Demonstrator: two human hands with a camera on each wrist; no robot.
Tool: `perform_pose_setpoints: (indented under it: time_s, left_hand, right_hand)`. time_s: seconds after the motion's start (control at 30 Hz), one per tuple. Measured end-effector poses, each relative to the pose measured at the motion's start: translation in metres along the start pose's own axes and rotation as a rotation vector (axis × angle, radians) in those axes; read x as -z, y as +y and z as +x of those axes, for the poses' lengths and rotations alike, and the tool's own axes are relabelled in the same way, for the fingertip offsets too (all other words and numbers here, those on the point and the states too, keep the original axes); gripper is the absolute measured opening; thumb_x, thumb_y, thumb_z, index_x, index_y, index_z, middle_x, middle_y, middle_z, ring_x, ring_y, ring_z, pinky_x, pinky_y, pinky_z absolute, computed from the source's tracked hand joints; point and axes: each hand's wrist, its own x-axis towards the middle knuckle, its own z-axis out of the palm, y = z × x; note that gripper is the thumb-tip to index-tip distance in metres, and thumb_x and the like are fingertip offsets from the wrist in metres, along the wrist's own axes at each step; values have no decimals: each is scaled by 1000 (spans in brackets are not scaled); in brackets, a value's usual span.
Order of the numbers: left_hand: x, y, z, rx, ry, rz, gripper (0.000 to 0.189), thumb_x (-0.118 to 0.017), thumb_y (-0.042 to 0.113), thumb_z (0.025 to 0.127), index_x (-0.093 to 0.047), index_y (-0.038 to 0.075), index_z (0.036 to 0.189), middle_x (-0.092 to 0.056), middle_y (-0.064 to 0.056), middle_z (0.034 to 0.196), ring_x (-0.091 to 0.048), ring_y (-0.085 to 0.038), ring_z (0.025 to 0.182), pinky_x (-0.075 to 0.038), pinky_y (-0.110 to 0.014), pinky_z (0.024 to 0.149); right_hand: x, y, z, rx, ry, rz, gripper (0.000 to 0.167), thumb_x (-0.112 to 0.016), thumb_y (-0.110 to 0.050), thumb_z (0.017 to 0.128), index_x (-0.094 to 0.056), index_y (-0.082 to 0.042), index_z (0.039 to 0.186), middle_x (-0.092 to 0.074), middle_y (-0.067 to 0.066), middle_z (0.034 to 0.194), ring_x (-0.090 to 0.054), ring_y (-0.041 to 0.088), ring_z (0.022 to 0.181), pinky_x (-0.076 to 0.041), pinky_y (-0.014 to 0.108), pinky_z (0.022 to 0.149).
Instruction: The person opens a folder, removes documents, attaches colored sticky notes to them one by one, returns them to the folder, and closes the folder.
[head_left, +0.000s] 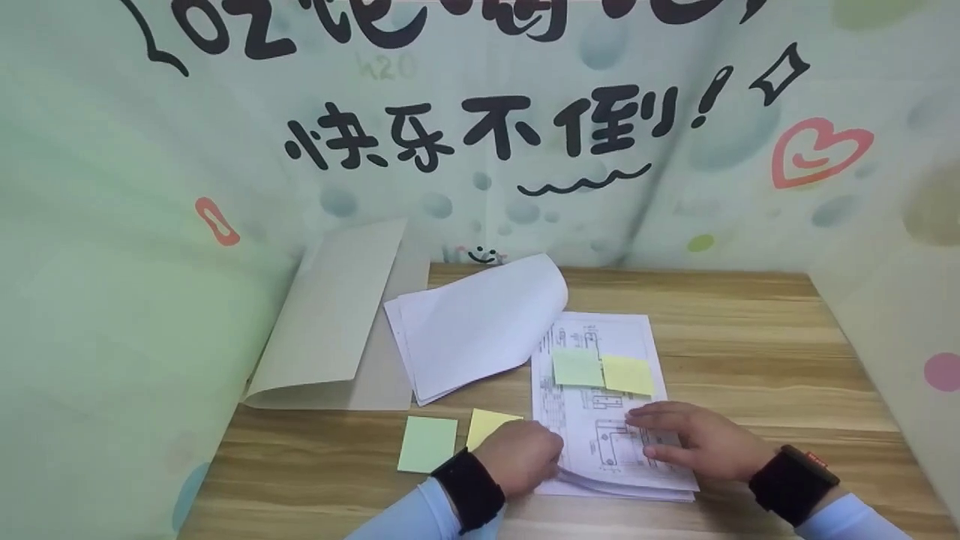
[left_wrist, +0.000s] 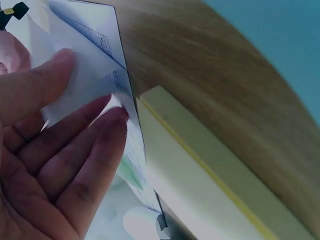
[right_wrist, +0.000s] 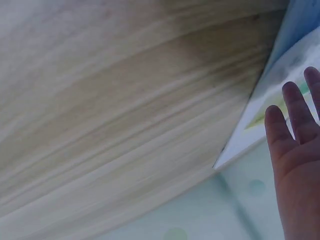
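Observation:
A stack of sheets printed with technical drawings [head_left: 615, 330] lies on the table, its near edges slightly lifted and fanned. Across its upper part sit a green sticky note [head_left: 577, 367] and a yellow sticky note [head_left: 628, 375]. At the near left corner my left hand [head_left: 523, 456] pinches the top paper [left_wrist: 82, 75] between thumb and fingers; how many sheets it holds is unclear. My right hand [head_left: 709, 442] rests on the stack's right side with its fingers extended. Beside the left hand are a green sticky note pad [head_left: 427, 444] and a partly covered yellow pad [head_left: 487, 426].
White papers [head_left: 480, 330], blank side up and with a curled right end, lie behind the pads and overlap the stack's corner. A pale folder [head_left: 337, 315] stands partly open at the back left. Printed fabric walls [head_left: 480, 217] border the wooden table [head_left: 750, 330].

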Motion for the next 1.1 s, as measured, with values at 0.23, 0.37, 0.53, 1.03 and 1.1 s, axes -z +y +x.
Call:
perform_pose_setpoints:
  time_s: [0.23, 0.37, 0.53, 1.03, 1.1]
  left_hand:
    - [1, -3, 1, 71, -13, -123, 23, -76, 28, 91, -64, 14, 78, -56, 7, 64, -49, -10, 60, -42, -26, 59]
    - [2, -4, 0, 89, -27, -165, 25, -77, 29, 90, -62, 15, 77, -55, 8, 64, -49, -9, 59, -40, -24, 58]
    - [3, -4, 0, 65, -31, -155, 26, -75, 38, 91, -64, 17, 80, -58, 9, 65, -49, -7, 59, -39, -22, 57]
    - [5, -15, 2, 203, 16, -378, 13, -58, 25, 103, -63, 14, 99, -58, 4, 75, -49, -11, 63, -42, -24, 60]
    - [7, -19, 2, 231, 53, -438, 12, -58, 24, 104, -62, 13, 102, -61, 2, 79, -51, -11, 65, -44, -25, 60]
  right_hand:
    - [5, -20, -1, 50, -72, 6, 66, -82, -53, 80, -64, -23, 137, -65, -1, 139, -62, 27, 126, -51, 51, 101]
    - [-2, -25, 3, 194, -62, -90, 41, -79, -35, 87, -73, -17, 124, -72, 2, 127, -68, 24, 114, -56, 46, 94]
    - [-4, -23, 6, 241, 8, -76, 15, -71, -13, 94, -79, -13, 107, -79, 0, 103, -74, 12, 92, -60, 32, 78]
    - [7, -26, 18, 206, 561, -303, 56, -82, -43, 83, -67, -6, 122, -65, 11, 125, -63, 27, 111, -46, 28, 104]
    - [6, -23, 17, 206, 653, -314, 55, -72, -50, 91, -64, -1, 116, -63, 16, 120, -60, 30, 108, -41, 26, 105]
